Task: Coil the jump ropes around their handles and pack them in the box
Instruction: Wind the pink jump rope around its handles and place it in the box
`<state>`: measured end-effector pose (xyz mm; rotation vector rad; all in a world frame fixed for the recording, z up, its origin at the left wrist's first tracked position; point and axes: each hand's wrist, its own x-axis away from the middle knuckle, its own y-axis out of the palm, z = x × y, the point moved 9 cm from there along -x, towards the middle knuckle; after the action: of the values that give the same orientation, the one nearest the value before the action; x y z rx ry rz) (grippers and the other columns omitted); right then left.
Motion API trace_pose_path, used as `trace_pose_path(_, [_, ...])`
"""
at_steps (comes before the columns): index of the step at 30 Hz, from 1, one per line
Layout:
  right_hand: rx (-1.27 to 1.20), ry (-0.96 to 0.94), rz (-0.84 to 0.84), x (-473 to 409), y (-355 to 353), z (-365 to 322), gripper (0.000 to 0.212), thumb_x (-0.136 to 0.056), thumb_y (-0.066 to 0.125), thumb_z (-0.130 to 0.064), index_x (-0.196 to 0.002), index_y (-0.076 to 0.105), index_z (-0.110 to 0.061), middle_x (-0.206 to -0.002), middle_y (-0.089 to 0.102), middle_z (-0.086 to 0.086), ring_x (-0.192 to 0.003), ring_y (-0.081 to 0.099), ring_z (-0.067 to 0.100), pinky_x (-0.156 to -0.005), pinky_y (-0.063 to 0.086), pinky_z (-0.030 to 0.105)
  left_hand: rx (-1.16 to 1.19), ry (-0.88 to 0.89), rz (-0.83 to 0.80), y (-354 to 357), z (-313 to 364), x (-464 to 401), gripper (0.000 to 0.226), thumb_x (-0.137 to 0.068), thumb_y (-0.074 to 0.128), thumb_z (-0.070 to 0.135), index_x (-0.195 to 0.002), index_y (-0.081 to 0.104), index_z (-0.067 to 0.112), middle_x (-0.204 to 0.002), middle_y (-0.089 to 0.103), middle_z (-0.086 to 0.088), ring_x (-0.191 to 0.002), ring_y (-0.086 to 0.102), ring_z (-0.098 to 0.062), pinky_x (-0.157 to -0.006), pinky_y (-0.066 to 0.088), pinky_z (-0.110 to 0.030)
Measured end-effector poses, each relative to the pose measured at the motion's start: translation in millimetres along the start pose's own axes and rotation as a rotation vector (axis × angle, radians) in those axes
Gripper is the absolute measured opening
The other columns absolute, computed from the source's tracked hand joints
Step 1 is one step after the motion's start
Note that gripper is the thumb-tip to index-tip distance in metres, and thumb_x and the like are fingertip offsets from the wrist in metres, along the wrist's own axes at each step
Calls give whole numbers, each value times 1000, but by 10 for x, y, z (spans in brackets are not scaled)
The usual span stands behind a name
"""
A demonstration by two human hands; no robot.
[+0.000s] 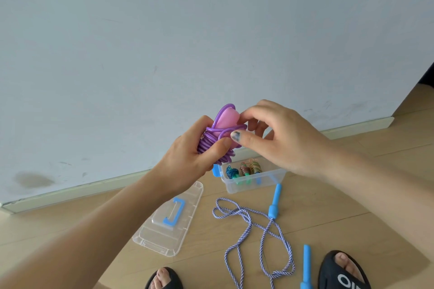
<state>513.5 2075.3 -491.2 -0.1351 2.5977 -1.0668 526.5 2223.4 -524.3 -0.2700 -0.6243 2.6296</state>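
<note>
At the centre of the frame both hands meet around a purple jump rope that is already wound in tight coils round its pink handles. The left hand comes in from the lower left and grips the coiled bundle, its fingers wrapped behind it and its thumb pressed across the front of the coils. The right hand comes in from the right; its thumb lies on the loose purple loop that crosses the top of the bundle, and its curled fingers touch the pink handle end, so it pinches the rope there. The bundle is held up in the air, in front of the pale wall.

Below the hands, right of centre, a clear plastic box with a blue clip stands open on the wooden floor, close to the skirting. Inside it lie three small coiled ropes: one blue, one brownish, one yellowish.

To the lower left of the box, its clear lid with a blue handle lies flat on the floor, apart from the box.

In the lower middle of the frame a blue-and-white striped rope sprawls uncoiled in loose loops on the floor. One of its blue handles points toward the box; the other lies near the lower edge.

Two feet in black sandals show at the bottom edge.
</note>
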Motion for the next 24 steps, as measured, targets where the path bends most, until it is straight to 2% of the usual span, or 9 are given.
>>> trace_pose_path(4, [-103, -10, 19, -17, -37, -18, 16, -83, 75, -39, -84, 68, -24, -88, 59, -4, -81, 60, 12, -68, 49, 23, -46, -3, -12, -5, 6, 23, 39, -83, 57, 54, -98, 53, 19, -67, 65, 15, -56, 58, -5, -55, 45, -23])
trace_pose_path(7, [-181, 17, -10, -24, 7, -6, 16, -81, 78, -35, -82, 69, -22, -88, 61, -4, -82, 59, 12, -70, 48, 22, -47, -6, -36, 1, -1, 27, 31, -89, 58, 46, -99, 53, 18, -64, 62, 15, -53, 54, -9, -53, 44, -21])
trace_pose_path(10, [-247, 79, -74, -20, 67, 44, 16, -85, 73, -37, -88, 68, -22, -87, 64, -4, -79, 59, 8, -76, 51, 31, -31, -19, -45, -4, -36, 25, 21, -94, 61, 40, -99, 54, 20, -65, 62, 12, -52, 53, -10, -51, 44, -21])
trace_pose_path(14, [-275, 71, -122, 9, 155, 6, 16, -93, 64, -35, -103, 72, -25, -92, 61, -8, -86, 60, 9, -84, 54, 42, -37, -27, -25, -83, -44, -1, 25, -91, 64, 40, -97, 53, 18, -68, 65, 9, -54, 57, -10, -52, 46, -25])
trace_pose_path(17, [-301, 104, -142, 25, 218, 14, 13, -89, 69, -35, -94, 73, -24, -91, 64, 5, -82, 62, 18, -81, 56, 47, -111, -3, -47, -81, -28, 7, 20, -92, 64, 35, -102, 56, 19, -76, 69, 12, -63, 66, -4, -56, 50, -21])
trace_pose_path(19, [-406, 182, -175, 43, 253, 78, 18, -84, 73, -38, -92, 74, -22, -88, 67, 13, -76, 64, 18, -81, 57, 51, -108, -8, -65, -51, -27, 22, 26, -89, 64, 44, -103, 56, 23, -78, 67, 8, -63, 65, -8, -55, 51, -24])
trace_pose_path(21, [-553, 262, -199, 66, 288, 140, 18, -82, 77, -33, -92, 75, -18, -76, 66, 6, -73, 64, 10, -81, 57, 47, -128, 13, -66, -56, -20, 17, 34, -82, 61, 55, -102, 56, 27, -81, 68, 6, -68, 66, -11, -59, 56, -30])
trace_pose_path(23, [-648, 320, -195, 78, 324, 177, 21, -79, 80, -28, -94, 74, -14, -72, 64, -1, -72, 62, 10, -79, 52, 39, -148, 42, -71, -67, 8, 1, 37, -81, 60, 57, -103, 56, 27, -86, 70, 4, -77, 70, -17, -69, 59, -41])
trace_pose_path(24, [-652, 340, -175, 78, 325, 200, 24, -77, 82, -30, -93, 74, -14, -72, 63, -2, -71, 61, 11, -77, 49, 40, -156, 51, -73, -66, 23, -7, 37, -82, 60, 56, -104, 56, 26, -87, 71, 2, -80, 70, -21, -71, 58, -46])
